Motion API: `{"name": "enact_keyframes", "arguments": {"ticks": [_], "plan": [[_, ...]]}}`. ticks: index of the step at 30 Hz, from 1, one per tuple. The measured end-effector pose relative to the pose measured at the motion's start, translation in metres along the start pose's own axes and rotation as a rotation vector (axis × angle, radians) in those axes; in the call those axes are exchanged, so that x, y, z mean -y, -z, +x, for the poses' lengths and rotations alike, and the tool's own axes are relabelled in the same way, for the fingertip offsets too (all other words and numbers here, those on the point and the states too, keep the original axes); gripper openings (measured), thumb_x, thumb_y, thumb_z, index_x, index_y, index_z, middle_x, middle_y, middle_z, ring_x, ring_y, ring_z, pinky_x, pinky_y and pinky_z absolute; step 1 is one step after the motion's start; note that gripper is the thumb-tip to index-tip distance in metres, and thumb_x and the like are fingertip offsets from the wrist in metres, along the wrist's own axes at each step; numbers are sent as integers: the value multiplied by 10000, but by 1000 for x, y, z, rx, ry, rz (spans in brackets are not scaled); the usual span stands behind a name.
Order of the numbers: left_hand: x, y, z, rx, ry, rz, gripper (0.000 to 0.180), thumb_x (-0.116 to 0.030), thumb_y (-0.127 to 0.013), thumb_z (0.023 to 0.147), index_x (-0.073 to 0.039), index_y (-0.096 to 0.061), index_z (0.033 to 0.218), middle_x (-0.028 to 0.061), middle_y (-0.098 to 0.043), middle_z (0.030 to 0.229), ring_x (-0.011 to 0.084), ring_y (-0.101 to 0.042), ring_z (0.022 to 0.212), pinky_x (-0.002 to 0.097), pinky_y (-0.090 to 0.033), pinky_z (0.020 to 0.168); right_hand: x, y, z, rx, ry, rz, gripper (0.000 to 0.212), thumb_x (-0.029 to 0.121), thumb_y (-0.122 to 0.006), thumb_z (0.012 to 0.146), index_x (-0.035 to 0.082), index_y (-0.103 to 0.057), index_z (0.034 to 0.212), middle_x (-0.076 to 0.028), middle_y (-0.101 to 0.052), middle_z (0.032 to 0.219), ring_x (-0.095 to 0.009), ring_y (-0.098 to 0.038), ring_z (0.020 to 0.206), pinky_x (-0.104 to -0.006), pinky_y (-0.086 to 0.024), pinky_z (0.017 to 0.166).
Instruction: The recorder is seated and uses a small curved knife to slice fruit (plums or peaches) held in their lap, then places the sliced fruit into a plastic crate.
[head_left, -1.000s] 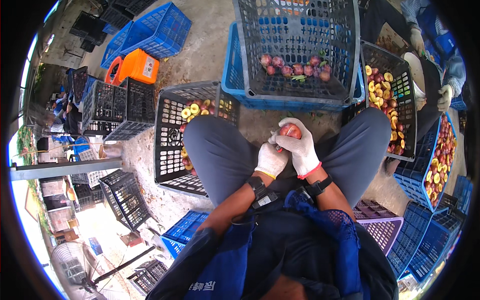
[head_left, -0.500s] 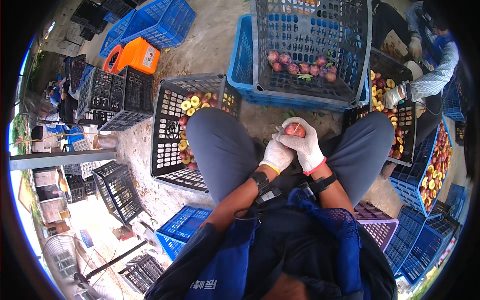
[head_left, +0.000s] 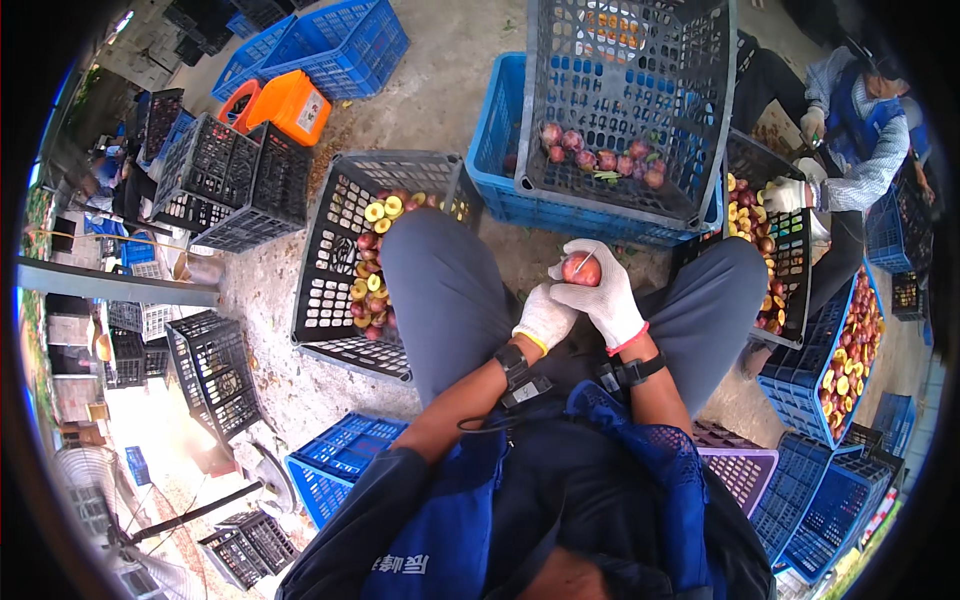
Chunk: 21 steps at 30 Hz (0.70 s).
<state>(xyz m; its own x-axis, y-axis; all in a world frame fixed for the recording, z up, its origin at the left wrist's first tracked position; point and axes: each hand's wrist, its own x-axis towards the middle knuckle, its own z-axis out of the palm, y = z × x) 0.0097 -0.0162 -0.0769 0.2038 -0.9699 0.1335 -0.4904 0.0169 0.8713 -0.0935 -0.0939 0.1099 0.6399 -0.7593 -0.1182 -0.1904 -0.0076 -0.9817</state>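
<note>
Between bent knees [head_left: 432, 265] | holding red plum [head_left: 581, 268] in right-hand grip [head_left: 606, 298] | resting left-hand grip [head_left: 547, 314] against it, too hidden to judge whether closed | right of black crate [head_left: 460, 186] with halved plums [head_left: 375, 283]

Illumination is diffuse and strongest at the near left, where the floor [head_left: 165, 420] overexposes to white. Shadows are soft; the dark shirt [head_left: 570, 480] retains little detail. The plum [head_left: 579, 269] is reasonably sharp. Fisheye distortion bends outer edges; blue fringing marks the left rim.
</note>
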Motion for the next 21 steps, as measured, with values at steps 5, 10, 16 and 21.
{"name": "enact_keyframes", "arguments": {"ticks": [5, 10, 16, 21], "plan": [[-23, 10, 0, -31, 53, 190, 205, -258, -579, 931, -118, -729, 922, 151, -721, 841, 376, -711, 802, 497, -566, 697, 20, -11, -20, -34, -123, 697, 395, 57, -700, 876, 8, -586, 1251, -106, -685, 1026, -259, -699, 1068, -345, -508, 997], [-29, 17, -8, 35, -345, 847, 215, -273, -583, 940, -130, -741, 963, 144, -732, 928, 371, -710, 837, 494, -574, 712, 21, 6, -24, -60, 52, -57, 456, 164, -811, 818, 49, -613, 1212, -101, -685, 1011, -231, -701, 1008, -362, -544, 915], [-64, 34, -6, 264, -90, 475, 196, -278, -630, 924, -124, -741, 970, 156, -731, 954, 377, -707, 864, 474, -574, 723, 13, 8, -31, -161, 72, -197, 537, 149, -824, 795, 54, -600, 1274, -90, -674, 1119, -218, -681, 1066, -347, -532, 937], [-54, 15, -7, -4, 169, -60, 196, -281, -648, 934, -111, -726, 994, 172, -731, 942, 360, -719, 877, 459, -572, 735, 23, 4, -49, -48, -82, 643, 524, 102, -753, 870, 5, -563, 1349, -99, -660, 1186, -204, -651, 1118, -339, -518, 973]]}}
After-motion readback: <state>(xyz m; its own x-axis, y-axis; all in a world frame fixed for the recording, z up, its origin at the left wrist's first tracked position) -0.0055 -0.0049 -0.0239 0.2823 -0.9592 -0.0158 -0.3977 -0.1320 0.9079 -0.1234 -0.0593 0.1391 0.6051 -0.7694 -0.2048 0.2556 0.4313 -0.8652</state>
